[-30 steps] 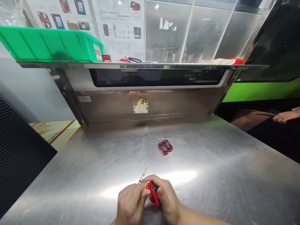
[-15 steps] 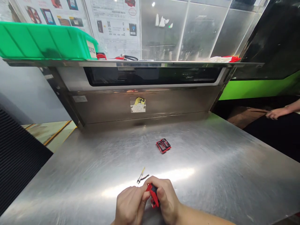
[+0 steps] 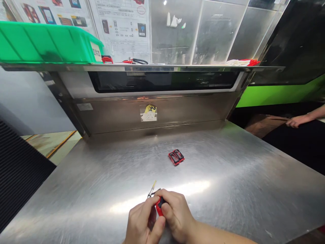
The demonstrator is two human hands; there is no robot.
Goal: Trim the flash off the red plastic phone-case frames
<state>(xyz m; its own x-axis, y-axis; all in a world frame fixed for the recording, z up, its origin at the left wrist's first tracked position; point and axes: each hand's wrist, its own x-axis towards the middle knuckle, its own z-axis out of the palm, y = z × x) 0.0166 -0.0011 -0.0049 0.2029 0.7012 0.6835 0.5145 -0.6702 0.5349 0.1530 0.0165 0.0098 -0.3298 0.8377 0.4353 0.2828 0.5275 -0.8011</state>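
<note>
At the near middle of the table, my left hand [image 3: 143,220] and my right hand [image 3: 176,213] are closed together on one small red-and-black plastic part [image 3: 159,206]. My fingers cover much of it, so its exact kind does not show. The left thumb and fingers grip its left and lower side; the right thumb presses on the black face. Just beyond my fingertips lies a pair of small pliers [image 3: 151,191], one handle yellow and one dark, partly hidden by the right hand. Farther off, red-and-black rectangular frames [image 3: 176,157] lie side by side on the metal table [image 3: 101,176].
A shelf edge [image 3: 162,68] spans the back, carrying a green bin [image 3: 48,44], small red parts and a red-and-white cloth [image 3: 242,62]. A yellow item in a clear bag [image 3: 149,113] hangs on the back panel. At right, another person's hand [image 3: 297,121] rests by a cardboard box [image 3: 264,125].
The red-and-black part has turned in my hands, showing less of its red side. My left thumb has come forward and lower, and the left fingers have shifted around it.
</note>
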